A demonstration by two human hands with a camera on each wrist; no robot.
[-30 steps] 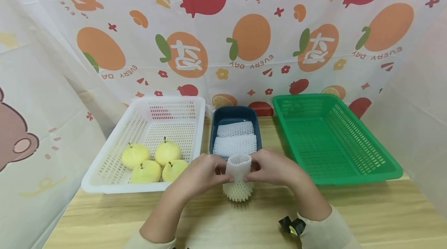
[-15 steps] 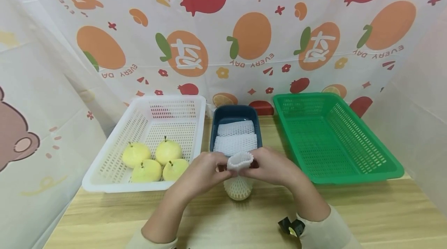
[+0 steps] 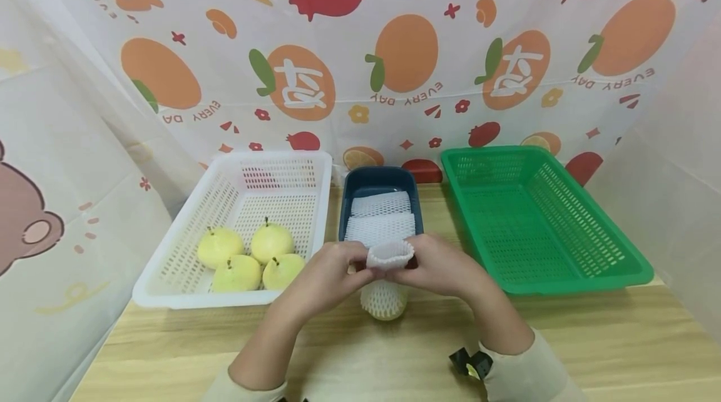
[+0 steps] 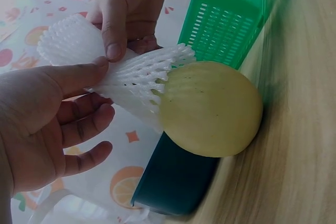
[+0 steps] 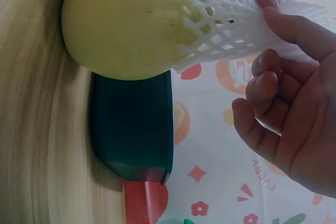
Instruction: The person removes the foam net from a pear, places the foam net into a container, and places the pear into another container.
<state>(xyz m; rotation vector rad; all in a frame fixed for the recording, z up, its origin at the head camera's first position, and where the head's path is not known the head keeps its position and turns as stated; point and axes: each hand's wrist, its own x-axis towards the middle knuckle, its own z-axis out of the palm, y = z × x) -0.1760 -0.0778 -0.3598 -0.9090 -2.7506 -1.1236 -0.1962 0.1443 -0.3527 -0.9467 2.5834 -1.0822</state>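
A yellow-green pear (image 4: 215, 111) stands on the wooden table with a white foam net sleeve (image 3: 390, 255) over its upper part. In both wrist views the pear's lower part is bare and the net flares around its top. My left hand (image 3: 337, 269) pinches the narrowed middle of the net between thumb and index finger, its other fingers loosely curled. From the opposite side my right hand (image 3: 438, 267) pinches the same stretch of net. Above the fingers, the net's top end gapes as a round mouth. The pear's stem is hidden inside.
A white basket (image 3: 169, 226) with several pears (image 3: 236, 273) stands on the left. Behind my hands a dark blue tray (image 3: 368, 178) holds white foam nets (image 3: 380, 228). On the right is a green basket (image 3: 507, 226). A fruit-print cloth (image 3: 349, 108) hangs behind.
The net's top mouth has spread wider and tipped toward the head camera. Its flared lower edge has drawn in around the pear. Both hands keep their pinch on it.
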